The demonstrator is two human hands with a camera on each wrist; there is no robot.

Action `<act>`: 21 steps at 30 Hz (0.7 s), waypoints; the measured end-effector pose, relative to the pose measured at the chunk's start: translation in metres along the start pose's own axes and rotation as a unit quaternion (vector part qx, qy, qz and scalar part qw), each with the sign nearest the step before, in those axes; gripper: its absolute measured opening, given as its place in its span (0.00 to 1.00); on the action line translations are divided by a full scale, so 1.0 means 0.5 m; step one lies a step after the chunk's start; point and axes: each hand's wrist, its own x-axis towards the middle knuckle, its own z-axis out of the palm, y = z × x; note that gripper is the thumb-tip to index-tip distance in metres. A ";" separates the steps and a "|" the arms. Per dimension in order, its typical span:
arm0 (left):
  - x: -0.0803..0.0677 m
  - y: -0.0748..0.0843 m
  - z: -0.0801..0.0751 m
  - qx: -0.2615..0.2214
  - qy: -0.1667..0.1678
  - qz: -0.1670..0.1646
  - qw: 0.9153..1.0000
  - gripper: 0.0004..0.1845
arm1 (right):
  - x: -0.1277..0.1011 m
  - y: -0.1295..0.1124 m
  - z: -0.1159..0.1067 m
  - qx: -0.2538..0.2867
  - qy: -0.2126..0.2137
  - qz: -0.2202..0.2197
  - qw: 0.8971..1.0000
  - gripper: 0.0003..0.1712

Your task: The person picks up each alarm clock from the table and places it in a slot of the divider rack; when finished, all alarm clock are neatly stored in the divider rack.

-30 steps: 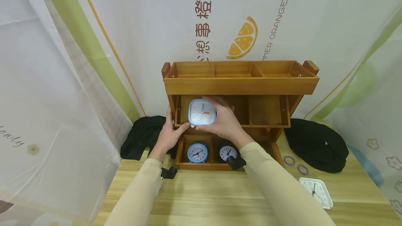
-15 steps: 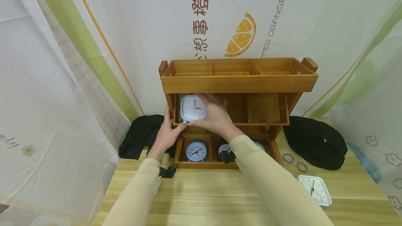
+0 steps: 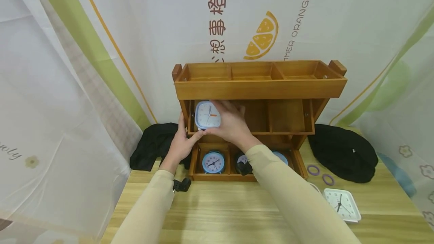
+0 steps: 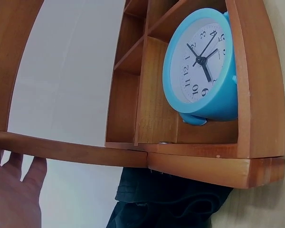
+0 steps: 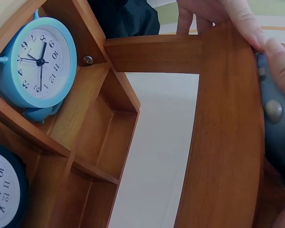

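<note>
My right hand (image 3: 232, 123) holds a rounded-square alarm clock (image 3: 206, 115), white-faced with a light blue rim, in the left compartment of the middle tier of a wooden tiered box (image 3: 261, 90). In the right wrist view the clock's side (image 5: 278, 123) shows, just behind the tier's front board. At that tier's left front corner, my left hand (image 3: 179, 145) grips the wood, fingers along the outer side and thumb on the front edge. Below, a round blue alarm clock (image 4: 223, 102) stands in the bottom tier's left compartment. A dark-rimmed clock (image 5: 2, 190) sits beside it.
Another blue clock (image 3: 280, 157) is partly hidden by the right sleeve. Rightward on the table lie a white square clock (image 3: 342, 204), two purple rings (image 3: 313, 170) and a black cloth (image 3: 346, 153). More black cloth (image 3: 156, 146) lies left of the box. Curtains hang behind.
My right hand has moved left and slightly up with the rounded-square clock, bringing it into the middle tier's left compartment. The left hand has kept its grip at the corner.
</note>
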 end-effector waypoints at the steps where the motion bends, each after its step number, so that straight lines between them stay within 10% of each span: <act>1: 0.000 0.000 0.000 0.000 0.000 0.000 1.000 0.57 | 0.000 0.000 -0.001 -0.005 -0.009 -0.002 1.000 0.66; 21: 0.001 -0.004 0.002 -0.002 0.003 0.017 1.000 0.56 | -0.018 0.011 -0.001 -0.043 -0.042 -0.025 0.998 0.56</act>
